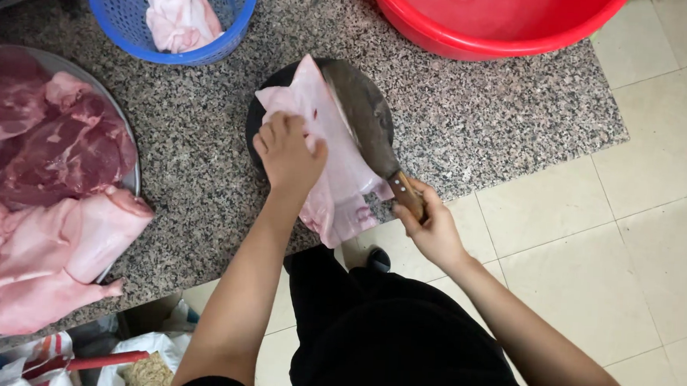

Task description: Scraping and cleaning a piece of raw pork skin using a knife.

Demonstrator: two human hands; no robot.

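Note:
A pale pink slab of raw pork skin and fat [336, 177] lies across a dark round chopping block [255, 120] on a speckled granite counter [486, 106] and hangs over the front edge. My left hand [287, 152] presses flat on the slab's left part. My right hand [429, 224] grips the wooden handle of a broad dark cleaver [366, 117], whose blade rests on the slab's right side.
A metal tray [129, 141] at the left holds large pieces of red meat and pale pork. A blue mesh basket [120, 9] with a pale fat piece stands at the back. A red basin [474, 29] stands back right. Tiled floor lies to the right, bags below the counter.

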